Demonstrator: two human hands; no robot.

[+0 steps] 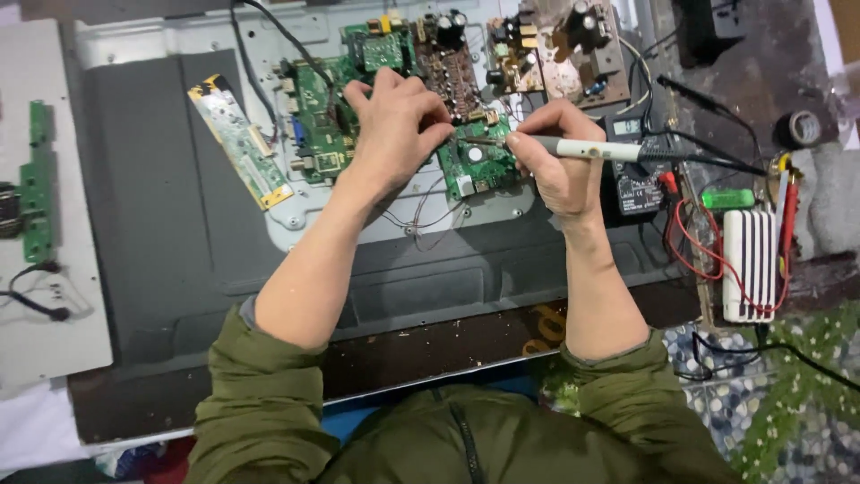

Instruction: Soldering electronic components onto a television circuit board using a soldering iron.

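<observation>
Now right hand (554,170) grips white probe (587,151), lying horizontal, tip leftward on green board (475,161); left hand (394,125) pinching there.

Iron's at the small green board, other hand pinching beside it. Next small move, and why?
Probably ease the soldering iron tip down onto the joint: the right hand holds it level, tip at the small green board, and the left hand pinches right beside that spot.

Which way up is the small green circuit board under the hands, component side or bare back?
Component side up: the small green circuit board shows chips and a round part, with the soldering iron tip touching it.
</observation>
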